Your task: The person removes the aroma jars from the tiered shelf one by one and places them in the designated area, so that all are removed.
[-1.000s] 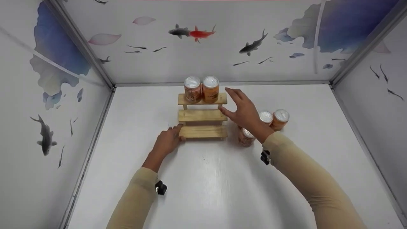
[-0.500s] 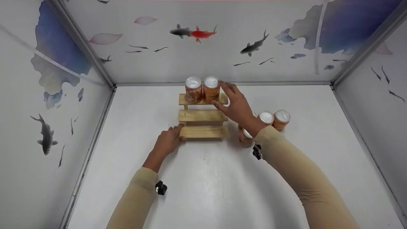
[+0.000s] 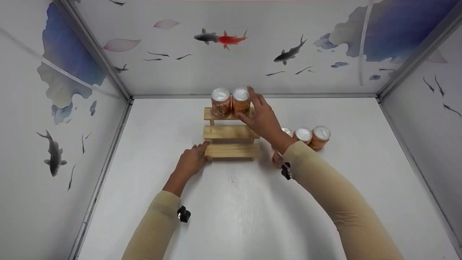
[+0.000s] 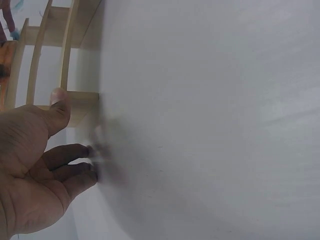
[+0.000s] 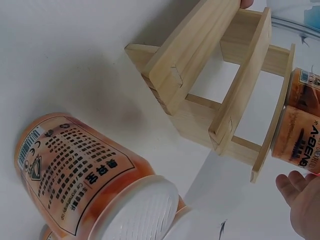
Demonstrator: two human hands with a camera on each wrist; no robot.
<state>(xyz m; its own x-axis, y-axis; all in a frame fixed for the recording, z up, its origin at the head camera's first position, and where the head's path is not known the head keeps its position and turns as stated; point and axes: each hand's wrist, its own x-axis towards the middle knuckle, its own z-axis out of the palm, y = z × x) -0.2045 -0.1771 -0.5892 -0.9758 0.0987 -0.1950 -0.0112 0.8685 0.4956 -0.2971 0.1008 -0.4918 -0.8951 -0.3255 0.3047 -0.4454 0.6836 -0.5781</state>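
Note:
A three-step wooden rack [image 3: 231, 132] stands toward the back, with two orange cans on its top step. My left hand [image 3: 192, 159] grips the left end of the bottom step, thumb at the front edge; the thumb [image 4: 59, 97] also shows against the wood in the left wrist view. My right hand [image 3: 262, 119] is at the right-hand can [image 3: 241, 102], index finger extended beside its silvery lid and thumb low at its front. The left-hand can [image 3: 221, 103] stands close beside it. In the right wrist view, fingertips [image 5: 290, 186] show right by the printed can [image 5: 297, 137].
Several more orange cans stand grouped on the white table right of the rack, including one can [image 3: 320, 138] at the far right; my right forearm partly hides the group. The patterned back wall [image 3: 180, 76] rises close behind the rack.
My right hand has moved left from beside the rack to the right-hand can on the top step. My left hand stays at the rack's lower left end.

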